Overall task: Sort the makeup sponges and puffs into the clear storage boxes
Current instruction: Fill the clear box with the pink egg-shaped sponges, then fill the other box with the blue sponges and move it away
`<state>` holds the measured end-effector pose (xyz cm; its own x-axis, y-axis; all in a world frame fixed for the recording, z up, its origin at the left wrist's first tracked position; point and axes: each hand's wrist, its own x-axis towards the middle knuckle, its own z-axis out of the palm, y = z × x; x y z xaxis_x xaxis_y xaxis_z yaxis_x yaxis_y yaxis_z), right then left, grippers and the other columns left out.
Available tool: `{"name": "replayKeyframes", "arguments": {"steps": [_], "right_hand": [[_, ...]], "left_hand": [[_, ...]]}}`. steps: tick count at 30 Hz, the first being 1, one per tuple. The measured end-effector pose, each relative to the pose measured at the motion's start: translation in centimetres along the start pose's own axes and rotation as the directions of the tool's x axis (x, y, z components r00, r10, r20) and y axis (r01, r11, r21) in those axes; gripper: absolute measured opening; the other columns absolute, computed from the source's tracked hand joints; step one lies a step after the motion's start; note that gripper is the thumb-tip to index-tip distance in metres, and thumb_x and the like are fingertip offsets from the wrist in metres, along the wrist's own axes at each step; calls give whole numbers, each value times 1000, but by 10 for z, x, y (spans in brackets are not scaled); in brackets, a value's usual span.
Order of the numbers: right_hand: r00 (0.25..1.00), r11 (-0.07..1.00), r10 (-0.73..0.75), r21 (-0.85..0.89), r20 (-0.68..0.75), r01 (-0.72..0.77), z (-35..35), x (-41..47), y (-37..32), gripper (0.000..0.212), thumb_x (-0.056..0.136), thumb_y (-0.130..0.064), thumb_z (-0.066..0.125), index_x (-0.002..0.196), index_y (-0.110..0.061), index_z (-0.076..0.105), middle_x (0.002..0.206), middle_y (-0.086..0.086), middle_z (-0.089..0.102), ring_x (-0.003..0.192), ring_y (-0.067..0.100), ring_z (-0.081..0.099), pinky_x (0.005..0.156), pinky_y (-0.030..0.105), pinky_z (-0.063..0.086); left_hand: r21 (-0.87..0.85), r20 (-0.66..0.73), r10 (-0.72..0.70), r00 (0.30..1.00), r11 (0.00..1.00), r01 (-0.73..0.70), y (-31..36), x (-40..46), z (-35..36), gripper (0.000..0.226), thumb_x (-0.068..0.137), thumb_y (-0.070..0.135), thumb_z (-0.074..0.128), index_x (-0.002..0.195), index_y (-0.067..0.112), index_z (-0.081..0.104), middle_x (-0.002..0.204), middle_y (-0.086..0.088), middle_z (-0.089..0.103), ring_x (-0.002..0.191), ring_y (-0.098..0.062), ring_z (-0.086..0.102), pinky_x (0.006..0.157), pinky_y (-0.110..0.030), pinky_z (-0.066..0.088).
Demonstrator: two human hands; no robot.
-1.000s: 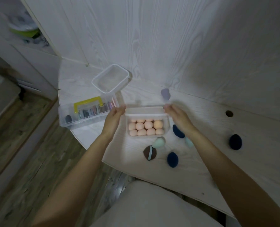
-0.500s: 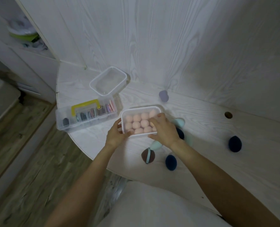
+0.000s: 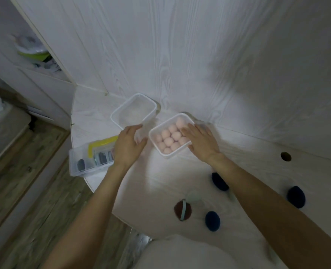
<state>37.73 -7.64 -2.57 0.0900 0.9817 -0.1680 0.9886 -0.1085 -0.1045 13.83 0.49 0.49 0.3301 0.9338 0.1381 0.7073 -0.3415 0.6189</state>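
A: Where is the box of sponges placed relative to the two hands?

B: A clear box of pink sponges (image 3: pixel 170 139) is seen on the white table (image 3: pixel 248 171), between the hands. The left hand (image 3: pixel 128 145) is held just to its left, fingers relaxed and spread, nothing gripped; whether the thumb touches the box wall cannot be told. The right hand (image 3: pixel 201 141) is laid flat against the box's right side, fingers straight, fingertips over the rim near the sponges, nothing pinched.

A: What else is found around, from left to right?

B: At the table's left edge a clear case with a yellow handle (image 3: pixel 92 157) is partly covered by the left wrist. Behind the left hand an empty clear box (image 3: pixel 134 111) is set near the wall, just beside the sponge box. Nearer the viewer a brown puff with a pale strap (image 3: pixel 182 209) is lying, then a dark blue sponge (image 3: pixel 212 220). Another dark sponge (image 3: pixel 219 180) is partly hidden by the right forearm, and a fourth dark sponge (image 3: pixel 296 197) is placed far right.

A: How are the arms posed?

B: Both bare forearms are stretched forward from the bottom of the view, converging toward the sponge box
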Motion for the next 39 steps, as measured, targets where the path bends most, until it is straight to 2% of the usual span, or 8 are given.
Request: {"name": "replayKeyframes", "arguments": {"steps": [4,9,16,22,26,29,32,39], "right_hand": [[995,995,81,59,-53,-78,0,18,-10,59,89,-11,45,145,-16,27,154,10,20,142,31,17,115,48,12],[995,985,-104,142,-1,103,1,36,-35,50,94,-27,46,143,-23,35,156,7,19,145,31,7,115,48,8],[999,982,-49,184,6,48,4,41,-39,57,88,-45,31,141,-26,37,155,6,22,144,33,8,113,48,8],[994,936,-58,341,-90,86,-9,38,-45,50,92,-31,51,140,-21,39,149,11,30,137,30,27,112,41,21],[964,638,129,764,-232,98,-39,13,-58,53,92,-32,55,140,-25,35,138,-1,41,124,17,45,103,33,39],[974,273,226,961,-14,-49,-55,-24,-66,45,96,-33,48,138,-22,35,109,4,61,89,18,65,79,31,55],[975,181,162,967,152,-181,-47,-64,-69,36,95,-29,50,126,-11,44,88,14,67,73,21,69,69,30,59],[916,58,146,921,374,-385,2,-123,-76,34,94,-22,54,121,-2,50,96,18,68,81,20,69,65,19,57]], "left_hand": [[214,109,-169,980,966,143,-29,41,13,97,73,52,70,147,20,17,154,-19,11,141,-37,11,115,-45,14],[307,258,-344,903,915,261,-51,84,21,129,56,71,71,148,27,-9,153,-16,-23,141,-37,-20,113,-57,2],[224,251,-390,886,914,339,-62,110,27,121,59,54,80,147,22,3,152,-18,-8,139,-38,-9,108,-55,30],[61,42,-275,961,960,272,-41,94,-10,111,59,53,81,145,22,18,148,-14,11,134,-36,6,105,-50,33],[-30,39,-60,997,998,62,-12,47,-50,115,54,58,78,146,24,18,150,-10,7,135,-30,2,110,-42,20],[19,97,57,994,998,-59,3,-8,-53,117,47,64,71,146,26,21,149,-9,11,133,-28,7,109,-40,20],[83,131,85,988,992,-96,10,-63,-35,115,48,75,61,146,26,23,148,-12,14,133,-31,9,109,-43,18],[104,176,99,979,987,-119,-4,-138,-5,109,57,55,80,145,20,27,156,-12,9,141,-24,0,107,-38,19]]}}
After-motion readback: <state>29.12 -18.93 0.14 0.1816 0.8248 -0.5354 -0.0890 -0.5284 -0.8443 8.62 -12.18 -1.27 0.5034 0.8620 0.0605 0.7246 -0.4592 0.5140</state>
